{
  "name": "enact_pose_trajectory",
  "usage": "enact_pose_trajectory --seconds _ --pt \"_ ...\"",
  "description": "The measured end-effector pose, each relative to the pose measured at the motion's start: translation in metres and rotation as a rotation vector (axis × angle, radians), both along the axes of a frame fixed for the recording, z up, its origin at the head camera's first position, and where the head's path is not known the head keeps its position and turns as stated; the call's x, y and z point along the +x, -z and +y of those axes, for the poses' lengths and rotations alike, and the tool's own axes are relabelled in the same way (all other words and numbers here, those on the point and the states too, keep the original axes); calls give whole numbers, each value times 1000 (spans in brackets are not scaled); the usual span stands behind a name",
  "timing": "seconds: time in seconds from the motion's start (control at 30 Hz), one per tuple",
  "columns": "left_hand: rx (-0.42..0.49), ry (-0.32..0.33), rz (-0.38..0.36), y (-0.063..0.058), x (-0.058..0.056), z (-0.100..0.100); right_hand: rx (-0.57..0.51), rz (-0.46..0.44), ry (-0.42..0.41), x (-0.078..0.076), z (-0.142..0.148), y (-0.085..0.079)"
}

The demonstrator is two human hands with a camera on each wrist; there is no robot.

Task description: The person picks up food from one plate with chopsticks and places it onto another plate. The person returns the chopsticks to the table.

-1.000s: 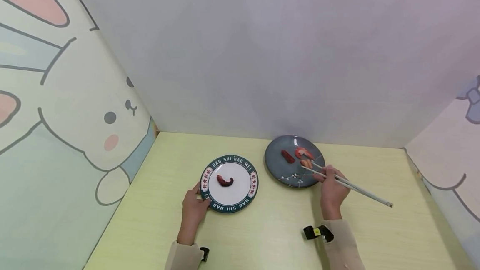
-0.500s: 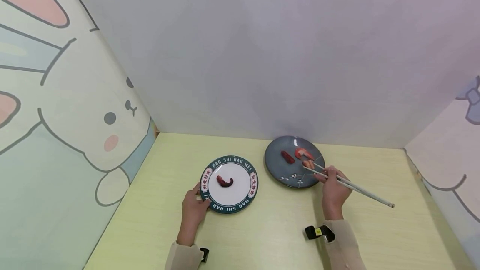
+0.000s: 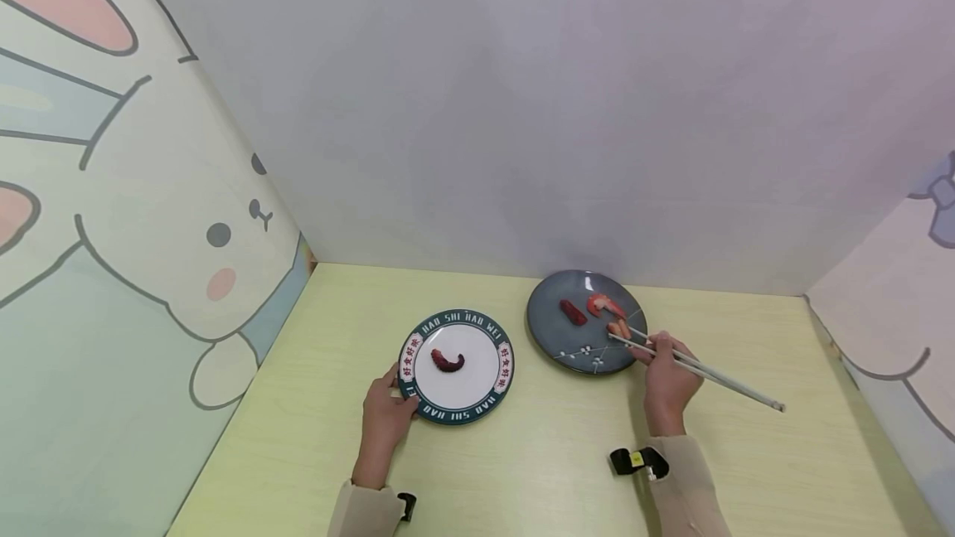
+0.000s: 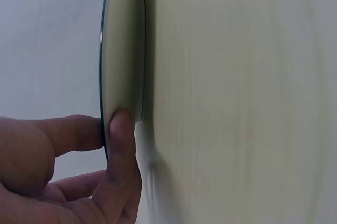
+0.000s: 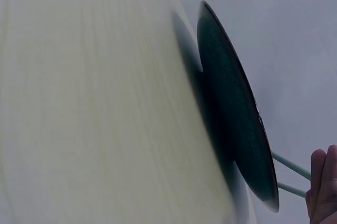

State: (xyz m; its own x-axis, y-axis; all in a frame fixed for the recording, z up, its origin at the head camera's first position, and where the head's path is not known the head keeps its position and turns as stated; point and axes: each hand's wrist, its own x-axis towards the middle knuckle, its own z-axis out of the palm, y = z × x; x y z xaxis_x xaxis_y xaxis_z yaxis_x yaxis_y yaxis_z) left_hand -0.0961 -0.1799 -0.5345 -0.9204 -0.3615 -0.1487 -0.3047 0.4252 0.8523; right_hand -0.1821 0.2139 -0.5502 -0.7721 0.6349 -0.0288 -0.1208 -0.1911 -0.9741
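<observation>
Clamping fingers on chopsticks (image 3: 734,389), the right hand (image 3: 671,379) tends an orange morsel (image 3: 618,327), probably light, slick and best nipped mid-body; the left hand (image 3: 387,414) pinches the green-rimmed plate (image 3: 472,384).

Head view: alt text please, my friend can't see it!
A person's right grip holds chopsticks at an orange piece near a shrimp and a red strip on a dark plate. The left grip holds a white plate bearing a curled dark red piece.

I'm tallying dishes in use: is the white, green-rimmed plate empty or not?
Not empty: in the head view, one dark red curled piece lies on the plate; nothing else shows on it.
</observation>
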Motion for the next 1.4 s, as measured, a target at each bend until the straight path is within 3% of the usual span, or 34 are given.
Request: enact_pose_trajectory --seconds 1.4 --pt "-3 1 -36 -2 1 3 53 -52 -39 0 2 2"
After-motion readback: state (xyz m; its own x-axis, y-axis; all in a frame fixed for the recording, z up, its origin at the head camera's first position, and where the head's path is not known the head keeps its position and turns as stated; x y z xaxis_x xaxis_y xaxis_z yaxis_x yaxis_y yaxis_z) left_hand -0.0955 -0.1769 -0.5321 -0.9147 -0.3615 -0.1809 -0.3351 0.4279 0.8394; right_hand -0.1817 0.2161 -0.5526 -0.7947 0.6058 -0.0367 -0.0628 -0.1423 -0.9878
